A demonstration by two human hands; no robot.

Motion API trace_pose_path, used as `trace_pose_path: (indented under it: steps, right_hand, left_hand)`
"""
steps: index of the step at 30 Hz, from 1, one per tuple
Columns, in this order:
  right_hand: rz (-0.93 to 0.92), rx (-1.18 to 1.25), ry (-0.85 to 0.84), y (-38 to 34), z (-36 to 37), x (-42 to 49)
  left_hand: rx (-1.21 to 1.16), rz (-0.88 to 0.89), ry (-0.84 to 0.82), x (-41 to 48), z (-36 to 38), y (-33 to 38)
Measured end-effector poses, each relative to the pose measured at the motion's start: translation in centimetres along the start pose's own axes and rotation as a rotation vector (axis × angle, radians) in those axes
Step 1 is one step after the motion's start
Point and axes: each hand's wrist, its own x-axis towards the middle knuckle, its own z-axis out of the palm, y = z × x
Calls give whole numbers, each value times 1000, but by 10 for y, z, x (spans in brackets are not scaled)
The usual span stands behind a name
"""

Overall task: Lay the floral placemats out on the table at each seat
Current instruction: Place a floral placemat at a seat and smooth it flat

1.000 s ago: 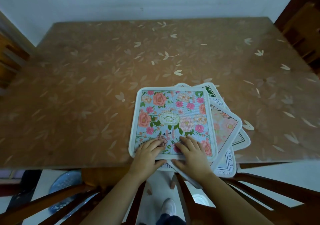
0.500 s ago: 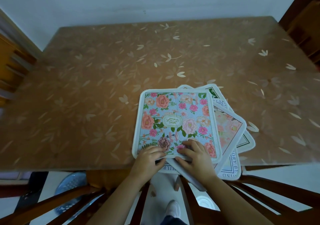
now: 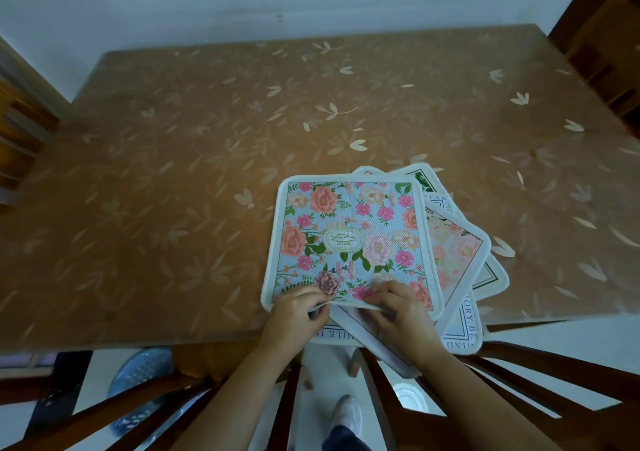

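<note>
The top placemat (image 3: 349,242), pale blue with pink and peach flowers and a white border, lies flat on the bench (image 3: 173,190) close to its near edge. The left hand (image 3: 298,315) and right hand (image 3: 398,308) both pinch this mat's near border, fingers curled over the top, and the border is raised a little between them.

Under the top placemat more mats are fanned out to its right. A pink floral mat (image 3: 457,246) pokes out just beside it, and a green-bordered mat (image 3: 493,279) shows beyond that. A lettered mat (image 3: 464,329) sticks out below its near right corner and hangs over the bench edge. The bench wears a brown cover printed with pale leaves.

A dark wooden chair back (image 3: 519,374) stands nearer than the top placemat, its slats spreading under both forearms. To the mat's far right stands another chair (image 3: 606,52), and one more chair (image 3: 17,121) far to its left. On the floor below the mat are a blue round object (image 3: 138,378) and a white shoe (image 3: 348,412).
</note>
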Motion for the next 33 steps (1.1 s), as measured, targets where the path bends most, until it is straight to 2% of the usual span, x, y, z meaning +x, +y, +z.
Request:
trace_pose_path:
  steps: [4,15,23,33]
  right_hand:
    - [60,14,3,-11,10,6]
    - [-9,-184,-77,-73,76,45]
    - [38,-164,-33,-127,145,72]
    - [-10,-112,-43,-182,234,98]
  left_hand:
    - [7,10,34,1,-14,-7]
    - [8,-16,39,-21,-92,-73]
    - [1,-33,68,-37,-151,-136]
    - [62,-94,106,-75,-212,-210]
